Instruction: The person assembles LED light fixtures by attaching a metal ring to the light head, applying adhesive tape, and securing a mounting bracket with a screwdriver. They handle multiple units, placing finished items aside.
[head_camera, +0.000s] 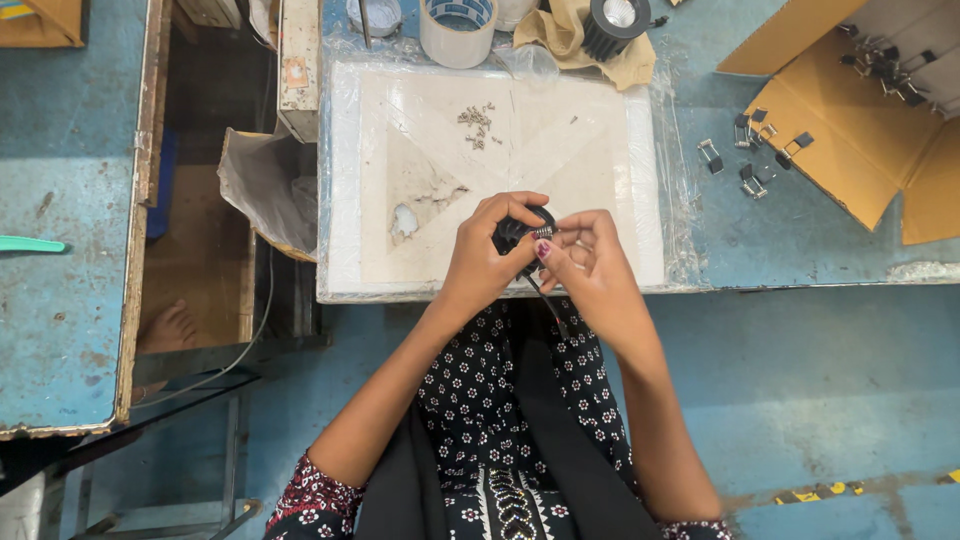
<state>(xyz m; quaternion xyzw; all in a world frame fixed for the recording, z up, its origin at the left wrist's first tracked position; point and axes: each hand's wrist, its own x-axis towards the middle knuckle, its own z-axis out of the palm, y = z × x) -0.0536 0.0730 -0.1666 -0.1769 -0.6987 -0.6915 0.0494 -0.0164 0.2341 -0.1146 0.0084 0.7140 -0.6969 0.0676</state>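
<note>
My left hand (487, 250) wraps around a small round black lamp housing (512, 232) just above the near edge of the white plastic-covered work pad (600, 150). My right hand (585, 255) pinches a small metal spring clip (543, 231) against the housing's side. A thin black wire (540, 292) hangs from the housing toward my lap. A pile of small metal screws (478, 124) lies on the pad farther back.
A tape roll (457, 30) and another black housing (613, 24) on brown cloth stand at the back. An open cardboard box (860, 140) with spring clips sits right, loose clips (750, 150) beside it. Left is a gap with a bag (262, 185).
</note>
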